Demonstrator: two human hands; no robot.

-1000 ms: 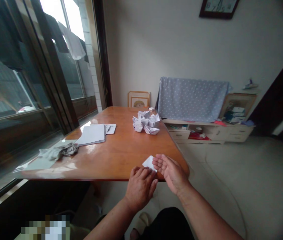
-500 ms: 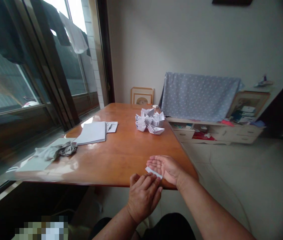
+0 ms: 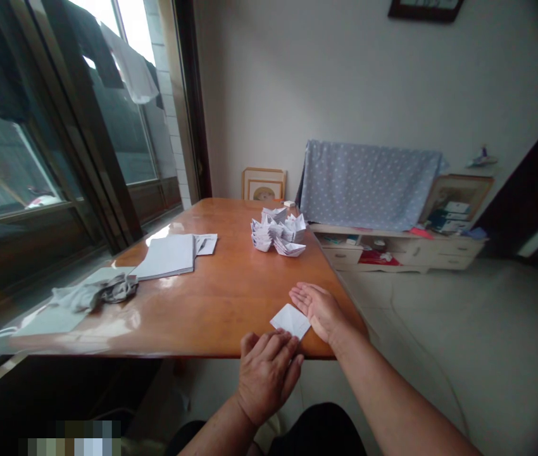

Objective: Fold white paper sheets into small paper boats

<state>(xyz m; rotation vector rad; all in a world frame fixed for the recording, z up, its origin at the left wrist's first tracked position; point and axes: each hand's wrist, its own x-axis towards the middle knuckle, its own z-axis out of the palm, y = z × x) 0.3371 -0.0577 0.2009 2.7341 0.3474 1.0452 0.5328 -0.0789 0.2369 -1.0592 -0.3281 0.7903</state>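
Observation:
A small folded paper (image 3: 290,318), now a roughly square diamond with crease lines, lies at the near edge of the wooden table. My left hand (image 3: 269,373) has its bent fingers over the paper's near corner and holds it there; its thumb is lower, off the table edge. Beside the paper's right side, my right hand (image 3: 319,310) rests on its outer edge, palm turned toward the paper, fingers stretched out, holding nothing. Farther back on the table sits a cluster of folded paper boats (image 3: 278,232), several stacked inside one another.
A stack of white paper (image 3: 167,255) lies on the table (image 3: 221,285) at left, with a smaller printed sheet (image 3: 207,244) beside it. Grey crumpled cloth (image 3: 119,289) is at the left edge. A low white cabinet (image 3: 435,252) stands beyond, near a blue dotted cloth (image 3: 368,183).
The paper was a narrow strip under my left fingers and now shows as a wider diamond. My right hand has shifted slightly away from it. The camera view has turned a little right.

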